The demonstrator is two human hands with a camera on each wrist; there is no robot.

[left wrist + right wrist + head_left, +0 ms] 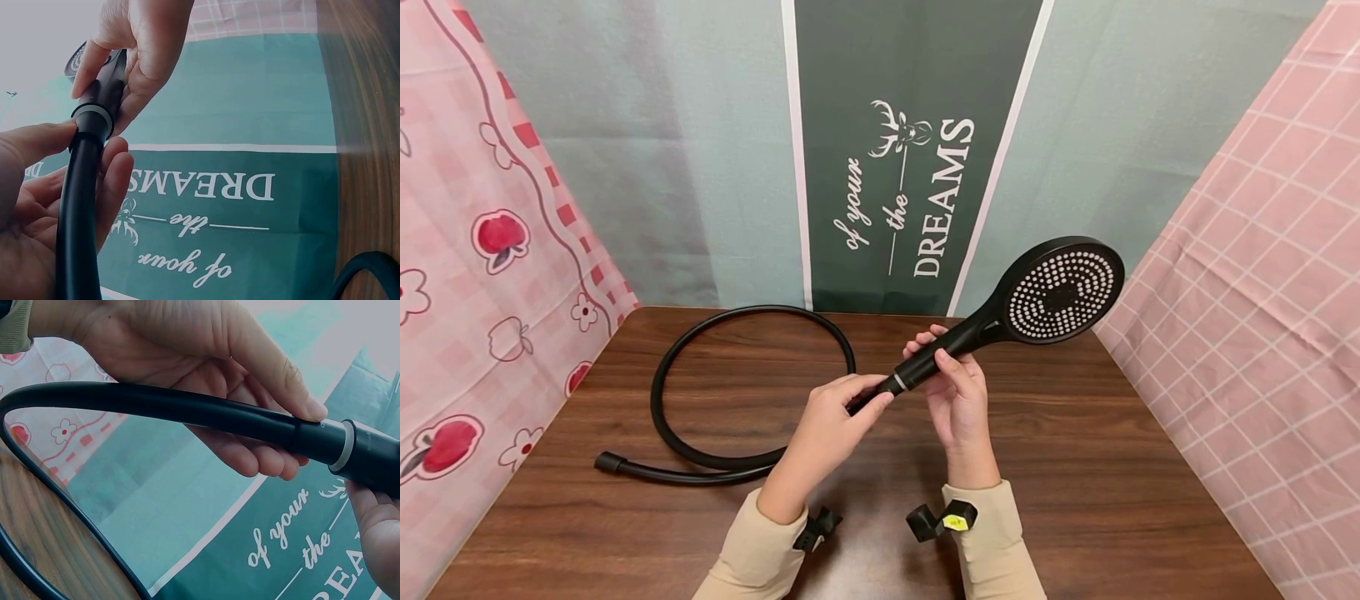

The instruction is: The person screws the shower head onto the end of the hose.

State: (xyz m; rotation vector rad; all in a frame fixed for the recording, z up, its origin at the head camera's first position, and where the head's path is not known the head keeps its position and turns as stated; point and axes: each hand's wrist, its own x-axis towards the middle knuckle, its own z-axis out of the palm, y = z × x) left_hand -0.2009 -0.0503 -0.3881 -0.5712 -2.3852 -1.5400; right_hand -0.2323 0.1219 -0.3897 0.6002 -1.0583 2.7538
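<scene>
A black shower head (1060, 292) with pale nozzles tilts up to the right above the table. My right hand (958, 404) grips its handle (943, 350), thumb in front and fingers behind. My left hand (829, 423) pinches the end fitting (315, 442) of a black shower hose (658, 383) between thumb and fingers. The fitting meets the handle's lower end, and a pale ring (342, 447) shows at the joint. Whether threads are engaged inside is hidden. From the left hand the hose bends down and loops on the table.
The hose's other end, with a black fitting (611, 462), lies at the left of the brown wooden table (1075, 500). A green and teal cloth (880, 50) hangs behind. Pink patterned cloths (1285, 275) stand at both sides. Each wrist wears a small black camera (942, 521).
</scene>
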